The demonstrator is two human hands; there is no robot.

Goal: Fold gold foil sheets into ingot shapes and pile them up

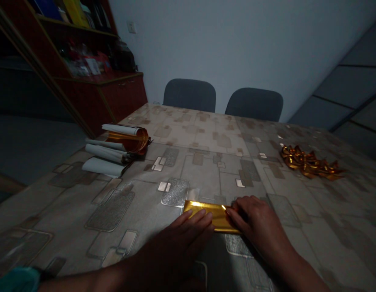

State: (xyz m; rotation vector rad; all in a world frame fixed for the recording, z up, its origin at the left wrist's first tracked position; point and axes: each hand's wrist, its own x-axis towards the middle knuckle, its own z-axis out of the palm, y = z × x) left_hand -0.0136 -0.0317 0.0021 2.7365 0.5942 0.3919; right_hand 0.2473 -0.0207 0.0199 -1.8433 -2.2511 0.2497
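A folded strip of shiny gold foil paper (218, 215) lies on the patterned tablecloth near the front of the table. Across its left part my left hand (190, 229) rests flat, fingers stretched out over the foil. My right hand (251, 217) pinches the strip's right end between thumb and curled fingers; the fingertips partly hide that end. Off to the right sits a cluster of folded gold foil pieces (309, 162). At the left lies a loose stack of curled foil sheets (111, 150), their pale backs and orange-gold faces showing.
The table (200, 134) has a grey-beige cloth with rectangle patterns. Two grey chairs, a left one (189, 95) and a right one (254, 103), stand behind its far edge by the wall. A dark red cabinet (121, 93) with shelves of items stands at the back left.
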